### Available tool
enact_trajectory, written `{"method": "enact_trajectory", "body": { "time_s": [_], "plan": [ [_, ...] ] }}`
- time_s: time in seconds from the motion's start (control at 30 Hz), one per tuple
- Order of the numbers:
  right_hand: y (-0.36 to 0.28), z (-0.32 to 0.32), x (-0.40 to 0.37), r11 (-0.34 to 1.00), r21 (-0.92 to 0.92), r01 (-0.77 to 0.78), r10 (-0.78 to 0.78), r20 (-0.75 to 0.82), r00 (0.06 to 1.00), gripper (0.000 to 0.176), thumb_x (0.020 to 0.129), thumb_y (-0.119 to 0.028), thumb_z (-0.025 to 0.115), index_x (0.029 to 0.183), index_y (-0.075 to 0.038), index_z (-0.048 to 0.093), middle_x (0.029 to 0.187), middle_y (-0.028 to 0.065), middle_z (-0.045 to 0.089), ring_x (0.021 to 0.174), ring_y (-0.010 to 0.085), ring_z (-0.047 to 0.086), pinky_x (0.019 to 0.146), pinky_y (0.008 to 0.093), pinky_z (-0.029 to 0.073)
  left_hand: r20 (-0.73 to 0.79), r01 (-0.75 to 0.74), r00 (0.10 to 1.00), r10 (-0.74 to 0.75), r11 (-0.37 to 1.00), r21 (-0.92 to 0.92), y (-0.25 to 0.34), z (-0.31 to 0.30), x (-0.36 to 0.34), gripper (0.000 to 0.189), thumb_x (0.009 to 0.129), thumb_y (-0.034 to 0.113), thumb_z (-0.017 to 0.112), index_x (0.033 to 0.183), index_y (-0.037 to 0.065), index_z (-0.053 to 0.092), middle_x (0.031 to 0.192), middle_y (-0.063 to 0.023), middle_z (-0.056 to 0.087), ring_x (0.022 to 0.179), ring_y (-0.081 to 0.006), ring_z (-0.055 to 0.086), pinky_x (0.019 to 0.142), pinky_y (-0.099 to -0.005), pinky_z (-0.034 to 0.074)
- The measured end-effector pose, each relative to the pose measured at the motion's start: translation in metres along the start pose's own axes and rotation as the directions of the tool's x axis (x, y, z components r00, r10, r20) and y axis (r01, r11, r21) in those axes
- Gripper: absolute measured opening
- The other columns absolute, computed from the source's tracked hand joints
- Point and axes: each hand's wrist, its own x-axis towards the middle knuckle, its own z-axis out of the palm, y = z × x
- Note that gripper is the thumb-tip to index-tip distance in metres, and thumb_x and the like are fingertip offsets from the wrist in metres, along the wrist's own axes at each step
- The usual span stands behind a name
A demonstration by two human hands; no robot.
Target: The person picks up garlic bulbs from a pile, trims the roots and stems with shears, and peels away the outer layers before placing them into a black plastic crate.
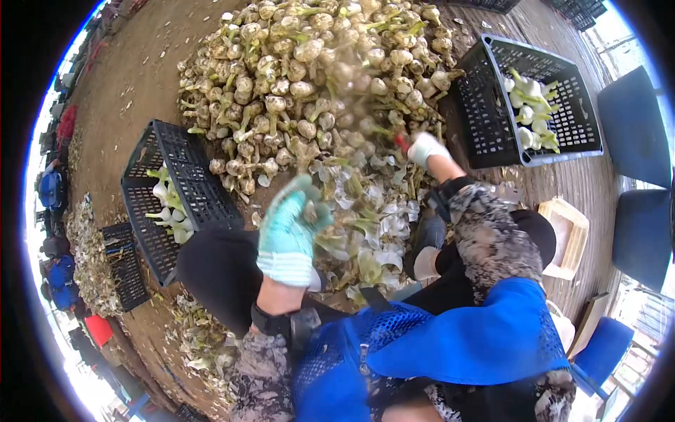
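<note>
My left hand, in a teal glove with a striped cuff, is held up before the garlic heap. Its fingers are curled; a small greyish thing shows among them, too blurred to name. Farther right, my right hand in a white glove is closed round a red-handled tool, whose working end I cannot make out. That tool is over the heap's near right edge. Below and between the hands lie loose garlic skins and leaves.
A black crate at right holds peeled white garlic with green stems. Another black crate at left holds similar garlic. A cream plastic container and blue chairs stand at right. People are at far left.
</note>
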Motion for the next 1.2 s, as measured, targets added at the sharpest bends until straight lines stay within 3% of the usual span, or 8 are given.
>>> {"method": "enact_trajectory", "body": {
  "time_s": [0.23,0.33,0.37,0.5,0.63,0.8,1.0,1.2],
  "plan": [
    [0.024,0.099,0.06,0.988,-0.078,-0.136,0.122,-0.16,0.98,0.037,0.077,-0.009,0.055,0.113,-0.011,0.053,0.114,0.0198,0.052,0.099,0.0345,0.056,0.083,0.044,0.046,0.036,0.268,0.963,-0.266,0.953,-0.138,-0.011,-0.024,0.001,0.027,0.086,0.014,0.053,0.109,0.001,0.055,0.093,-0.0119,0.062,0.073,-0.0244,0.061,0.066,-0.0426,0.054],
    [0.022,0.093,0.066,0.887,0.381,-0.263,0.234,0.121,0.965,0.028,0.081,-0.007,0.05,0.108,-0.006,0.055,0.099,0.0164,0.06,0.088,0.033,0.06,0.077,0.0445,0.049,-0.048,0.244,0.963,-0.265,0.934,-0.262,-0.024,-0.04,0.018,0.027,0.086,0.013,0.052,0.11,0.0,0.054,0.091,-0.0125,0.062,0.073,-0.0248,0.062,0.068,-0.0449,0.054],
    [0.018,0.106,0.076,0.539,0.775,-0.33,0.233,0.24,0.943,0.022,0.084,-0.005,0.046,0.103,-0.003,0.057,0.088,0.0118,0.063,0.079,0.0291,0.062,0.071,0.0442,0.051,-0.052,0.242,0.962,-0.267,0.927,-0.285,-0.027,-0.04,0.022,0.025,0.088,0.014,0.05,0.108,0.001,0.055,0.087,-0.0122,0.062,0.077,-0.0265,0.062,0.072,-0.0465,0.053],
    [-0.041,0.047,-0.012,0.369,0.841,0.396,-0.605,-0.106,0.789,0.029,0.084,-0.01,0.054,0.111,-0.001,0.051,0.098,0.0093,0.059,0.088,0.021,0.059,0.077,0.0353,0.047,-0.156,0.373,0.873,-0.461,0.84,-0.394,-0.047,-0.02,0.03,0.026,0.091,0.023,0.047,0.108,0.003,0.053,0.091,-0.0116,0.058,0.089,-0.0272,0.058,0.081,-0.0464,0.05],
    [-0.069,0.033,-0.096,0.228,0.948,0.224,-0.439,-0.105,0.892,0.043,0.079,-0.016,0.065,0.115,0.002,0.048,0.105,0.0064,0.055,0.093,0.0124,0.054,0.08,0.0268,0.044,0.345,0.382,0.908,-0.236,0.804,-0.455,-0.043,0.001,0.014,0.031,0.092,0.028,0.047,0.111,0.004,0.05,0.099,-0.0101,0.056,0.091,-0.0245,0.057,0.085,-0.0431,0.049],
    [-0.065,0.0,-0.15,0.397,0.883,0.248,-0.238,-0.162,0.958,0.043,0.086,-0.022,0.057,0.119,0.003,0.046,0.104,0.0058,0.056,0.092,0.0109,0.052,0.079,0.0259,0.043,0.177,-0.124,0.978,0.11,0.99,0.07,-0.044,0.027,-0.02,0.04,0.087,0.017,0.056,0.123,0.004,0.044,0.114,-0.0081,0.052,0.101,-0.0189,0.053,0.088,-0.034,0.046],
    [-0.074,0.017,-0.147,0.225,0.884,0.41,-0.123,-0.392,0.912,0.024,0.085,-0.023,0.058,0.094,0.0,0.055,0.086,0.004,0.058,0.077,0.0101,0.051,0.07,0.0254,0.043,0.368,-0.593,0.798,0.477,0.511,0.622,-0.04,0.042,-0.036,0.056,0.076,-0.001,0.067,0.126,0.004,0.041,0.123,-0.0061,0.047,0.109,-0.0153,0.047,0.092,-0.0273,0.041],
    [-0.066,-0.006,-0.156,0.202,0.9,0.386,-0.244,-0.336,0.91,0.028,0.08,-0.028,0.063,0.089,-0.001,0.057,0.076,0.0051,0.058,0.062,0.0104,0.052,0.056,0.0246,0.043,0.279,-0.453,0.891,0.358,0.745,0.489,-0.036,0.046,-0.041,0.058,0.075,-0.002,0.067,0.126,0.003,0.041,0.123,-0.0063,0.046,0.109,-0.014,0.047,0.09,-0.026,0.042]
  ]
}}
